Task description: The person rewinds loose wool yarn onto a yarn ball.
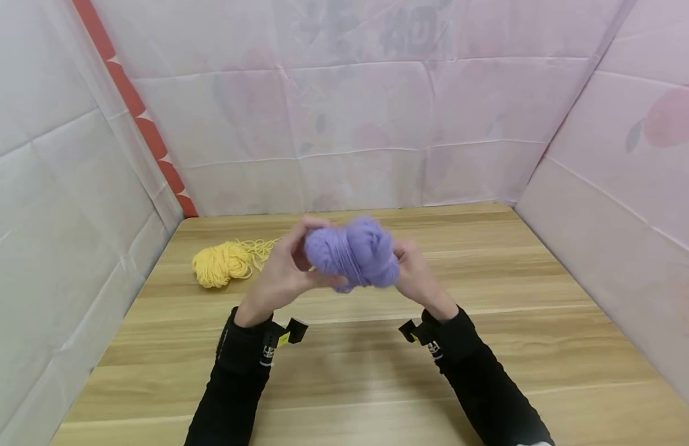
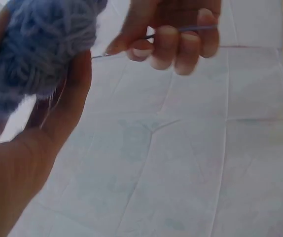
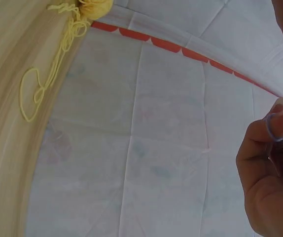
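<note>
A ball of purple yarn [image 1: 355, 254], wound round its middle, is held up above the table. My left hand [image 1: 283, 275] grips it from the left side, thumb below and fingers above. Just right of the ball is my right hand [image 1: 415, 275], its fingertips partly hidden behind the yarn. In the left wrist view a thin strand of the yarn [image 2: 198, 27] runs from the ball through the curled fingers of the right hand [image 2: 173, 44], which pinches it. The right wrist view shows a loop of purple strand [image 3: 271, 132] at the right thumb.
A yellow yarn ball [image 1: 218, 265] lies on the wooden table [image 1: 344, 384] at the left, behind the left hand. Its loose strands [image 3: 57, 69] trail over the tabletop. Pale printed sheets [image 1: 355, 124] enclose the table at the back and both sides.
</note>
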Motion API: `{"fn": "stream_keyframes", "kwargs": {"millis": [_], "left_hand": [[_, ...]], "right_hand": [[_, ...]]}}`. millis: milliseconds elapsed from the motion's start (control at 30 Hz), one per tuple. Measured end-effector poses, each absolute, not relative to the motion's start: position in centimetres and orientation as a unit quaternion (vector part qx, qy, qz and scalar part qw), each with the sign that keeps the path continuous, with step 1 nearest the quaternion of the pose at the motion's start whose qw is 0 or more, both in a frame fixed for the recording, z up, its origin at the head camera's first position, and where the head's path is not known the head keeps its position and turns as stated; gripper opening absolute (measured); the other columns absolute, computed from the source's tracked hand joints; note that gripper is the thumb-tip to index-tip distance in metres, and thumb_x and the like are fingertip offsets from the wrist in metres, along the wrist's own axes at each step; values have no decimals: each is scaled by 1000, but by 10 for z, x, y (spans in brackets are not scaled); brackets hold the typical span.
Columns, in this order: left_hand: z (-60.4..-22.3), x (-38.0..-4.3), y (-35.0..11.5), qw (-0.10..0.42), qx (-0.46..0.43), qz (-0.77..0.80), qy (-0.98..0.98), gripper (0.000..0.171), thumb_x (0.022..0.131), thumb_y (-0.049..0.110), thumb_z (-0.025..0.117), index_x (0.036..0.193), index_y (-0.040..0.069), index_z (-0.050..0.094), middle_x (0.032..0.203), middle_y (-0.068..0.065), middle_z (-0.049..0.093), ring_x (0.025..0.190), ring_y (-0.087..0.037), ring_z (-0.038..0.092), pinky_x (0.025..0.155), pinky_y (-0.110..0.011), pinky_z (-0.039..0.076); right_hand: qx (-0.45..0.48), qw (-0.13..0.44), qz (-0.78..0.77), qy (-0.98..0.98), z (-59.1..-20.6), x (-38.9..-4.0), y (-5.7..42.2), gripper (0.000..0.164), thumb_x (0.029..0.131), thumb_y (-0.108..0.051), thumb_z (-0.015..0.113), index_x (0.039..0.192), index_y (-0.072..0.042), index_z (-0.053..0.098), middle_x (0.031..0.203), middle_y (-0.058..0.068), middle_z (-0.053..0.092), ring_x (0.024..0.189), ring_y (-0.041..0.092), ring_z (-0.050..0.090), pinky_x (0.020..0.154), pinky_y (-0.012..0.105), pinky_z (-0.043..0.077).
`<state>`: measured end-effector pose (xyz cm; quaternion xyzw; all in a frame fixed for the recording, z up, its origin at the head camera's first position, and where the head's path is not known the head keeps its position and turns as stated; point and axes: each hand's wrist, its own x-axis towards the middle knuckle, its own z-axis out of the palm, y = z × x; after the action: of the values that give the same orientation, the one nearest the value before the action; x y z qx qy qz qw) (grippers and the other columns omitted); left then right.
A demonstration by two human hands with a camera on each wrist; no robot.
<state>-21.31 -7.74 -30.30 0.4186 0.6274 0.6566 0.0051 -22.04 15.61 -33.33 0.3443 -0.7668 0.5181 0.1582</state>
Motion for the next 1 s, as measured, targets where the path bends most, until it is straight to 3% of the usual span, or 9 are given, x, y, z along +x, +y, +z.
{"fn": "stream_keyframes", "kwargs": {"millis": [100,167,400,600,800,1000], "left_hand": [[-302,-215,-77,-26,361,689,628,62,74,-13,73,126,2,43,121,-12,54,108,-20,61,93,-37,55],[-302,-217,-76,-53,330,704,627,59,76,-10,73,126,2,44,121,-13,55,110,-22,61,95,-38,54],[-307,-225,-74,-158,255,675,674,56,77,2,79,123,5,47,117,-11,56,105,-21,59,89,-37,57],[-311,-232,-70,-205,255,599,731,55,72,3,83,118,4,52,113,-13,59,100,-23,59,79,-39,59],[-315,-232,-62,-199,320,505,776,57,67,-3,83,117,1,56,114,-14,60,102,-26,61,82,-35,59],[-317,-227,-55,-146,414,424,792,56,67,0,84,116,2,58,115,-13,61,107,-24,60,88,-32,56]], "right_hand": [[367,117,519,-763,-334,-220,152,12,88,11,55,80,8,64,68,12,64,63,-1,57,59,23,53],[377,93,514,-765,-333,-219,150,9,88,8,60,86,7,68,76,20,67,69,4,62,66,25,56],[388,88,463,-792,-325,-211,155,9,86,-1,68,84,-6,75,73,6,69,67,11,62,62,24,53],[403,101,457,-786,-311,-200,167,15,85,0,69,82,-14,74,69,-4,64,62,14,57,57,23,48],[404,158,483,-761,-303,-196,173,18,86,6,65,80,-10,69,69,-5,59,62,10,52,55,22,44],[376,220,517,-737,-303,-198,174,15,86,9,64,77,-2,65,71,-5,57,62,7,49,54,18,44]]}}
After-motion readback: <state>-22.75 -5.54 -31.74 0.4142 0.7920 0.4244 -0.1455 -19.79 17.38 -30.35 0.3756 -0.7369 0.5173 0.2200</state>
